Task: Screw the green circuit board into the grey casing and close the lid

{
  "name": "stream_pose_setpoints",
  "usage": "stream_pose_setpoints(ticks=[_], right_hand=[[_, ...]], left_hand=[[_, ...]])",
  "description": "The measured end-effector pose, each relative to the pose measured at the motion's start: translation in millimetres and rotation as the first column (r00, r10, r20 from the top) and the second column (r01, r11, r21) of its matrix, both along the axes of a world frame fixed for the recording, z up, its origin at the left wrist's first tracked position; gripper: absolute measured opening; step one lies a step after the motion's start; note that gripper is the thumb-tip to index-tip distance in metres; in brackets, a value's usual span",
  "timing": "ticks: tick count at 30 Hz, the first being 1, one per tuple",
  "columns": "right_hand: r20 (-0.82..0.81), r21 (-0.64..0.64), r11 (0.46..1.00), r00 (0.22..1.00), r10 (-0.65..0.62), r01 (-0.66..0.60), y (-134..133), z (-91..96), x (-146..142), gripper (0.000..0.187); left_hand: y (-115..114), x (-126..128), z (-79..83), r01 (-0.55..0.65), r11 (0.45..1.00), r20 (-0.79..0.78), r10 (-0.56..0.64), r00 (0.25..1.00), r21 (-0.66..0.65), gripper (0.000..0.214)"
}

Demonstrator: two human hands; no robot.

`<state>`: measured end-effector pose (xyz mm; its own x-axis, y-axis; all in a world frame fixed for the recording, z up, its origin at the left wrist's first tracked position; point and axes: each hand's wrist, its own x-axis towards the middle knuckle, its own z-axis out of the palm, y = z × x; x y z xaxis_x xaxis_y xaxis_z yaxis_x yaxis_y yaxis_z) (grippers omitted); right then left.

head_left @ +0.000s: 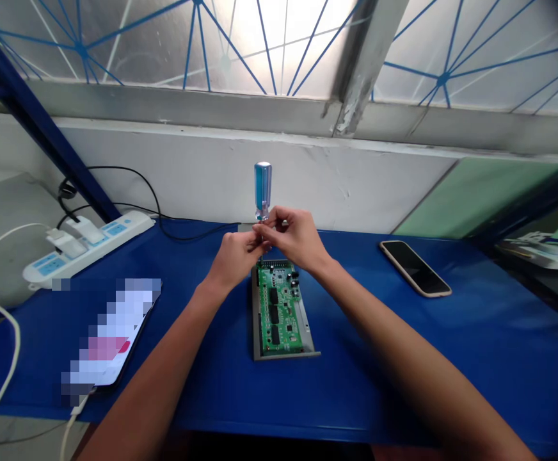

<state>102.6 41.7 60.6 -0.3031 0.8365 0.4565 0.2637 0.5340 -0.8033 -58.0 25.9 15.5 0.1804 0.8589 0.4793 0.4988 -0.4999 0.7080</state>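
A screwdriver (pixel 262 191) with a clear blue handle stands upright over the far left corner of a green circuit board (pixel 283 314). The board lies in a grey metal tray (pixel 256 333) on the blue table. My right hand (pixel 295 235) pinches the screwdriver just below its handle. Lower down, my left hand (pixel 237 256) has its fingers closed around the shaft near the board. The fingers of both hands touch each other. They hide most of the shaft, and I cannot make out the tip or any screw under it.
A lit phone (pixel 130 346) with a white cable lies at the left, its screen partly blurred out. Behind it is a white power strip (pixel 116 227) with plugs. Another phone (pixel 416 267) rests at the right. A wall (pixel 356 186) and window bound the table's back.
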Motion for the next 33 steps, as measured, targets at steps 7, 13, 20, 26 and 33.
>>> stream_pose_setpoints(ticks=[7, 13, 20, 26, 33], right_hand=[[-0.049, -0.139, 0.952, 0.962, 0.268, -0.272, 4, 13.7, 11, 0.032], [-0.096, -0.025, 0.995, 0.991, 0.091, -0.094, 4, 11.6, 4, 0.030], [-0.057, -0.128, 0.970, 0.978, 0.200, -0.206, -3, 19.5, 5, 0.035], [0.043, 0.098, 0.992, 0.996, 0.079, -0.083, 2, 22.7, 11, 0.024], [0.042, 0.280, 0.932, 0.967, -0.252, 0.231, -6, 14.3, -4, 0.032]], left_hand=[[2, -2, -2.2, 0.099, 0.994, 0.090, -0.095, 0.991, -0.041, 0.020], [1, -1, -1.4, 0.136, 0.987, 0.127, -0.126, 0.984, -0.081, 0.021], [3, -2, -1.1, 0.160, 0.986, 0.070, -0.157, 0.985, -0.039, 0.020], [2, 0, -5.0, 0.173, 0.981, 0.121, -0.162, 0.979, -0.083, 0.023], [4, -2, -2.9, 0.092, 0.995, 0.031, -0.091, 0.995, -0.038, 0.023]])
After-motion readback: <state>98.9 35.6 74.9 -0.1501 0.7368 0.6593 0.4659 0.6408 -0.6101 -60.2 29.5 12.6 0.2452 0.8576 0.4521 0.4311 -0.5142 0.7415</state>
